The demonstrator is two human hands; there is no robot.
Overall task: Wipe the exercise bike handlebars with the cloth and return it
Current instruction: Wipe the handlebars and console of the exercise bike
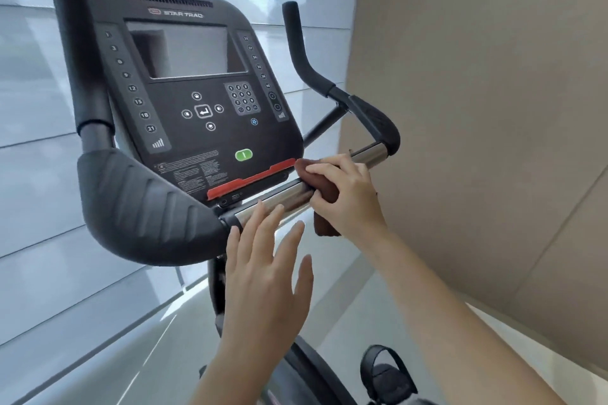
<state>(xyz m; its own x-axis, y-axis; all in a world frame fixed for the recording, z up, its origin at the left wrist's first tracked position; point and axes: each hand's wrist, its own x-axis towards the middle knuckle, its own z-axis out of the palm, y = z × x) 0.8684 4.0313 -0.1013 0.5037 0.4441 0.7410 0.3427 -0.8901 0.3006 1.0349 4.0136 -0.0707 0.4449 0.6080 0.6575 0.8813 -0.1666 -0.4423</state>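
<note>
The exercise bike's handlebars run across the middle: a shiny metal crossbar (283,199) between a black padded left grip (138,207) and a black right grip (375,118). A dark brown cloth (319,182) is wrapped over the crossbar right of centre, a flap hanging below it. My right hand (345,194) is closed on the cloth and presses it against the bar. My left hand (266,270) hovers just below the bar with fingers spread, fingertips close to the metal, holding nothing.
The black console (197,89) with screen, keypad and green button stands right behind the crossbar. Tall black upright grips rise at left (79,46) and right (296,39). A beige wall (477,108) is close on the right. A pedal with strap (385,375) is below.
</note>
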